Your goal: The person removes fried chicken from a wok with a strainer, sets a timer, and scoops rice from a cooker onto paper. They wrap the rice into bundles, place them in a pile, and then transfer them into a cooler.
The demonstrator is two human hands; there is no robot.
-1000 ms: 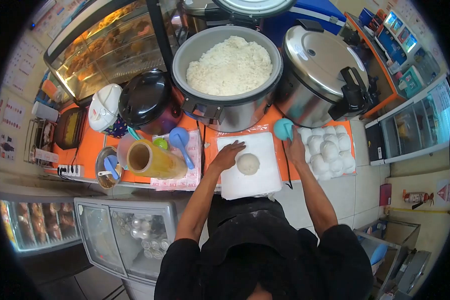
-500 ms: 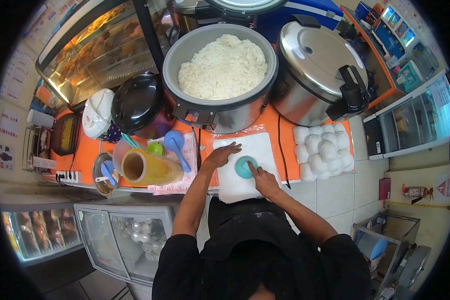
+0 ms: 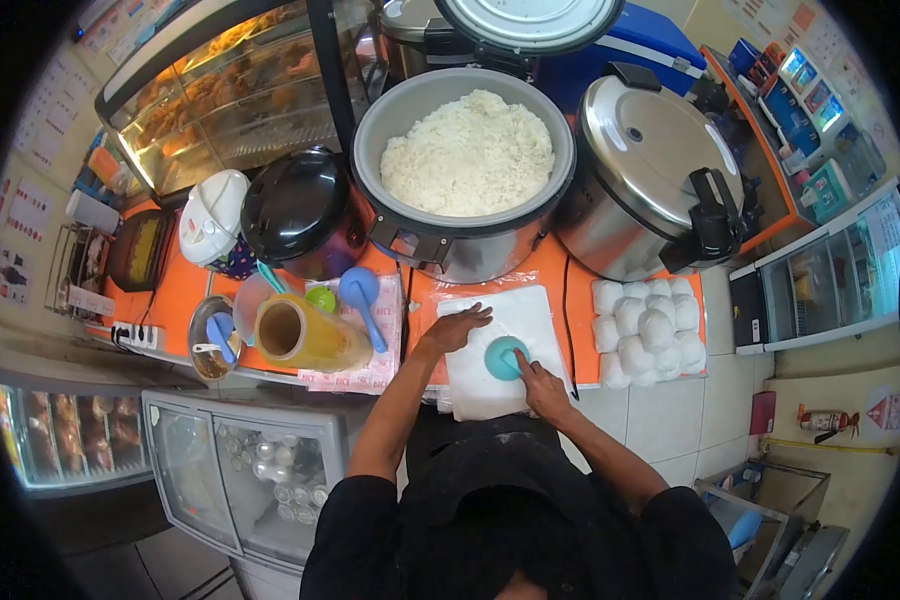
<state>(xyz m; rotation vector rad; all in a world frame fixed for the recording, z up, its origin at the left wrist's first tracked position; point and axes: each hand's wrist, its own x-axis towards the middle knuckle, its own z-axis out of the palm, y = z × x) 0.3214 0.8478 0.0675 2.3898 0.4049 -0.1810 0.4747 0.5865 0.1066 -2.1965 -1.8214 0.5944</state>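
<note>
A stack of white paper sheets [image 3: 475,385] lies on the orange counter in front of me. My left hand [image 3: 458,328] rests flat on its upper left part, fingers stretched out. On the same sheets sits a turquoise round scoop [image 3: 500,356], its rounded side up. My right hand [image 3: 544,388] grips this scoop at its right side, the index finger reaching onto it. Whether rice is under the scoop is hidden. Behind the paper stands a large open rice cooker [image 3: 465,240] heaped with white rice [image 3: 470,155].
White wrapped bundles [image 3: 655,328] are piled at the right. A closed steel cooker [image 3: 660,150] stands behind them. To the left are a yellow jug [image 3: 315,335], a blue ladle [image 3: 362,300], a metal bowl [image 3: 210,365] and a black pot [image 3: 295,205]. A black cord [image 3: 568,330] crosses the counter.
The whole view has shifted, so the counter sits lower and slightly right in it. Both hands and the scoop stay in nearly the same places on the paper.
</note>
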